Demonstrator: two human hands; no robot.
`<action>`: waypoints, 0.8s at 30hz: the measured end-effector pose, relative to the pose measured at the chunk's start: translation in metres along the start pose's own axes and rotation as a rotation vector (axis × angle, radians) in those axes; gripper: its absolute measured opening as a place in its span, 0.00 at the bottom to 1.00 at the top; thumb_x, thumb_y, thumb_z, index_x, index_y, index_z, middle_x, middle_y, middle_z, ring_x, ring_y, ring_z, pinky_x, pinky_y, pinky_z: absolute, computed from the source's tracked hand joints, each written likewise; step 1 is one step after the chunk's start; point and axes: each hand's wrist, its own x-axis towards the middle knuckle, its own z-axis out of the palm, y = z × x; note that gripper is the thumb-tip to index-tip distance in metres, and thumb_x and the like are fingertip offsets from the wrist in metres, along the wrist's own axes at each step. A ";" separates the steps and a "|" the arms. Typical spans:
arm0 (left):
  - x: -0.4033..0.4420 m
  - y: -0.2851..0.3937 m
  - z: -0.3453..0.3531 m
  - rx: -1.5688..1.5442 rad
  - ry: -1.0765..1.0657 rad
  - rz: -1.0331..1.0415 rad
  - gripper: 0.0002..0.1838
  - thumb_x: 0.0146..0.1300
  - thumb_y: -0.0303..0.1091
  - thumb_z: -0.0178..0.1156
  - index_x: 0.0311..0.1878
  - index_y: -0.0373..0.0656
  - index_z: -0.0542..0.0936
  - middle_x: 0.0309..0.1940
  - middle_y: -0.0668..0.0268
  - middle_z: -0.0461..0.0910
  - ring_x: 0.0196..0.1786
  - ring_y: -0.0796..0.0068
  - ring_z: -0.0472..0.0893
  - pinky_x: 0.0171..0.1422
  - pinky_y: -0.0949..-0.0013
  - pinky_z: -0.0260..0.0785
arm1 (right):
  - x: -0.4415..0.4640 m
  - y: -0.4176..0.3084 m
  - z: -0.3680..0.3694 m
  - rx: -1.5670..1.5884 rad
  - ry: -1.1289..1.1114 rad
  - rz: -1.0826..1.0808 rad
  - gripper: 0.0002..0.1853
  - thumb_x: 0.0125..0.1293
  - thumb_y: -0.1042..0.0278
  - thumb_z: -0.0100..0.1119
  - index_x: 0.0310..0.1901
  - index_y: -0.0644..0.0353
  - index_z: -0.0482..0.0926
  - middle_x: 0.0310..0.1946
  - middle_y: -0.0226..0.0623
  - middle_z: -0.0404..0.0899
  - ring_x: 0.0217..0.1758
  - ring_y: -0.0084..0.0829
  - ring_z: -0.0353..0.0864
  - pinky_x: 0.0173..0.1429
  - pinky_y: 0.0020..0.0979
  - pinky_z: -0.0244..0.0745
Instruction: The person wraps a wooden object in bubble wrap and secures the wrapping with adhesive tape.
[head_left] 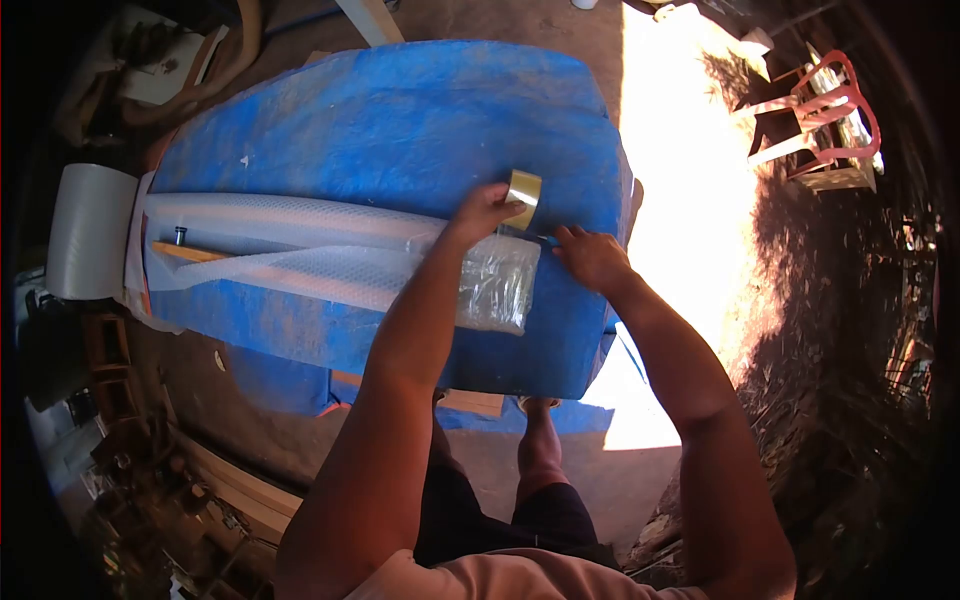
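Observation:
A long bundle in bubble wrap [330, 225] lies across the blue-covered table [400, 110]. Clear shiny tape [497, 285] covers its right end. My left hand [487, 212] grips a roll of yellowish tape [524, 198] just above that end. To the right of the bundle's end, my right hand [590, 255] is closed at the fingertips on something small and bluish that I cannot make out. At the left, a wooden piece [190, 252] shows in the wrap's opening, with a small dark cylindrical object [181, 235] by it.
A large bubble wrap roll [92, 232] stands at the table's left end. A reddish plastic chair [825, 110] is at the upper right, beyond a sunlit strip of floor. Wooden boards [235, 480] lie at the lower left.

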 end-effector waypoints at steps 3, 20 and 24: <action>0.003 -0.005 0.000 -0.024 0.016 0.013 0.13 0.67 0.29 0.60 0.53 0.37 0.79 0.45 0.68 0.83 0.48 0.80 0.79 0.56 0.72 0.70 | 0.010 0.003 -0.001 -0.011 -0.007 -0.029 0.16 0.72 0.57 0.47 0.54 0.57 0.70 0.46 0.48 0.79 0.48 0.49 0.82 0.53 0.47 0.77; 0.012 0.000 -0.002 -0.377 0.564 0.349 0.14 0.67 0.29 0.61 0.54 0.35 0.78 0.47 0.64 0.83 0.48 0.80 0.80 0.57 0.73 0.69 | 0.041 0.018 0.035 0.067 0.489 0.103 0.23 0.69 0.54 0.53 0.60 0.59 0.71 0.52 0.50 0.77 0.57 0.51 0.76 0.61 0.46 0.70; -0.020 0.034 -0.017 -0.397 0.677 0.426 0.12 0.68 0.28 0.59 0.52 0.35 0.78 0.46 0.65 0.83 0.47 0.81 0.79 0.55 0.73 0.69 | 0.051 -0.039 0.062 0.210 0.390 -0.285 0.23 0.66 0.49 0.56 0.55 0.57 0.76 0.50 0.51 0.78 0.56 0.50 0.76 0.60 0.45 0.70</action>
